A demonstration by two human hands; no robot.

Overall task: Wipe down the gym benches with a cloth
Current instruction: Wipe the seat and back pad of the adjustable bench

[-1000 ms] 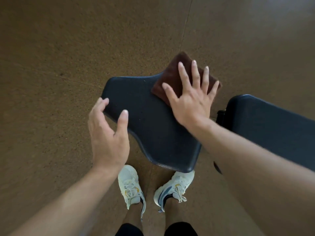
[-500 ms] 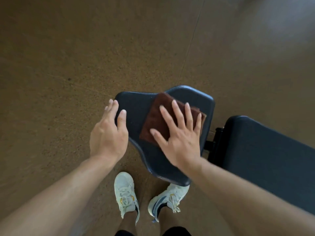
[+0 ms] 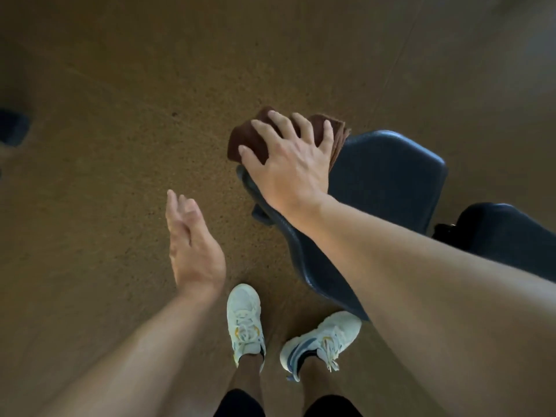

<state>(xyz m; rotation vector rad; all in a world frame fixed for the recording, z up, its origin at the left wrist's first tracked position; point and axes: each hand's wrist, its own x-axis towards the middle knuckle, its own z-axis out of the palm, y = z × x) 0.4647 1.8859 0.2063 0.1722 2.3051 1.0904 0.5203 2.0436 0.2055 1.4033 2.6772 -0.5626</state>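
Your left hand (image 3: 192, 248) has come off the seat pad edge and now hangs free over the floor (image 3: 120, 145), grip apart and empty. Your right hand (image 3: 288, 164) presses the brown cloth (image 3: 249, 139) flat under spread fingers, not clamped around it. Half a second ago the cloth lay mid-pad; it now sits at the left end of the seat pad (image 3: 388, 173), partly overhanging the edge. Judgement: this stroke has covered the pad's width. Draw the cloth back before it slips off. The back pad (image 3: 505, 233) at far right remains to be wiped
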